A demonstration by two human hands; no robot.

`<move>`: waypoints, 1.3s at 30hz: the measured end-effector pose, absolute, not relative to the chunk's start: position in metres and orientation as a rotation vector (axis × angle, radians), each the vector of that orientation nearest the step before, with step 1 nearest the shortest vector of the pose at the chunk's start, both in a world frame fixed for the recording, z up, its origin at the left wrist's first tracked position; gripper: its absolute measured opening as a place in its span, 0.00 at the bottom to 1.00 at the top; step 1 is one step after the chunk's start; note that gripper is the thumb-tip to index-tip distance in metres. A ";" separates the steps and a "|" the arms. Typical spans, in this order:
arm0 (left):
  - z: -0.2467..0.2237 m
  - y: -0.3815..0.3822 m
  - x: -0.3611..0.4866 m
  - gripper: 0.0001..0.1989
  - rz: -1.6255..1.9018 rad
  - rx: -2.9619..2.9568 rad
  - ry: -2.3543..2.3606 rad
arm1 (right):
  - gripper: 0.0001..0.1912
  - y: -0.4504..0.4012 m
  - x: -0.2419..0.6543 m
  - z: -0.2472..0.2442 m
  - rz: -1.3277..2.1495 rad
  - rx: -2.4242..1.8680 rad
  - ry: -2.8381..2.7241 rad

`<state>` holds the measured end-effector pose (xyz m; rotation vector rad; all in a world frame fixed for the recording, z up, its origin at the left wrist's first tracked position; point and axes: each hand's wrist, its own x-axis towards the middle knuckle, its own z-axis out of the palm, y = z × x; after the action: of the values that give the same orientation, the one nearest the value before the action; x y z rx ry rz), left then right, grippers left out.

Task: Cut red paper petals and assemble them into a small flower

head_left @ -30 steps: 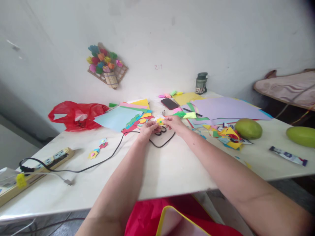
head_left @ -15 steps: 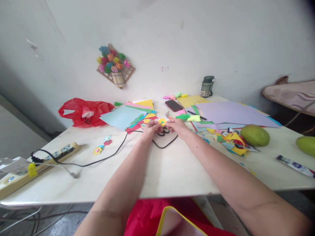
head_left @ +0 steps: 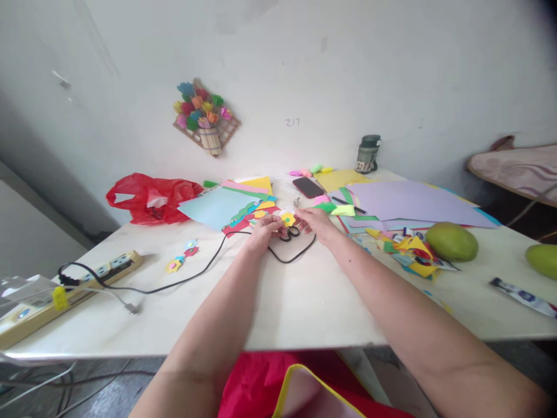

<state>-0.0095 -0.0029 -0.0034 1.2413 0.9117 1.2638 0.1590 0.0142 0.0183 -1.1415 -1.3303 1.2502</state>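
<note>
Left hand (head_left: 268, 226) pinches yellow paper flower (head_left: 288, 222) above tabletop (head_left: 300, 307), nearer far edge; right hand (head_left: 315, 223), fingers curled, at flower's other side, grip unclear. Green centre (head_left: 288, 219) already on. Flower cluster (head_left: 174, 265) toward left edge looks finished; held flower not joined.

One head cam here, looking forward and a bit down from above the near edge of the tabletop (head_left: 304, 307). It's pretty wide, going past the far edge and up the wall (head_left: 339, 69), with my left hand (head_left: 266, 227) and right hand (head_left: 317, 224) mid-frame, well out from the lens.
</note>
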 end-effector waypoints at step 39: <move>0.015 -0.003 -0.038 0.12 1.087 1.326 1.048 | 0.18 0.014 0.154 0.013 1.224 -1.112 -1.302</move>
<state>-0.0379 -0.0032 0.0151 1.3262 1.0476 1.0870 0.1545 0.0139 0.0126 -1.1122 -1.3020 1.2238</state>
